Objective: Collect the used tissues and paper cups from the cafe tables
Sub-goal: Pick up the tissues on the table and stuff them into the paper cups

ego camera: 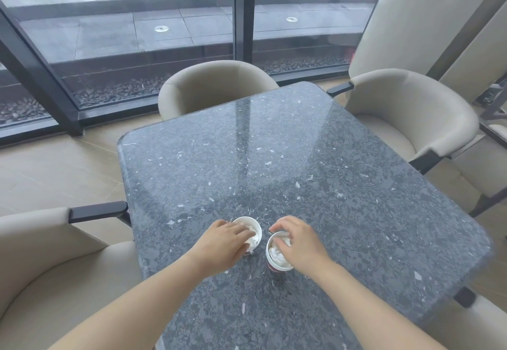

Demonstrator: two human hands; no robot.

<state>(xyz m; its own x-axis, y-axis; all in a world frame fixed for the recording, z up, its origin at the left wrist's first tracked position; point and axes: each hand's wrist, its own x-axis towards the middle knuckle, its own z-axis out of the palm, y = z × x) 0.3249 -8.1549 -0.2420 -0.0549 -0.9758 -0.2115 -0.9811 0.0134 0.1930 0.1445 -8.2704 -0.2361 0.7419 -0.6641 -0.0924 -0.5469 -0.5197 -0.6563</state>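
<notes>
White tissue shows under the fingertips of both hands. The left hand point(222, 242) lies over the rim of the left cup point(250, 233), its fingers curled down onto the crumpled tissue point(253, 236) inside; whether they pinch the paper or only press it cannot be told. The right hand point(297, 241) arches over the right cup point(277, 257), fingers bent across the far rim and touching the wad of tissue point(275, 253) in it; its grip is equally unclear, since the fingertips are hidden behind the knuckles.

Both cups stand upright, close beside each other but apart, near the front middle of the dark speckled table point(329, 185). The step in hand looks like stuffing the tissues into the cups, or taking hold of the cups to lift them. Next, each hand would need a firm hold round a cup wall, lifting straight so nothing tips out.

Pale armchairs point(216, 83) ring the table by the window point(137, 34). The cups' lower halves are mostly covered, and any liquid inside cannot be seen.
</notes>
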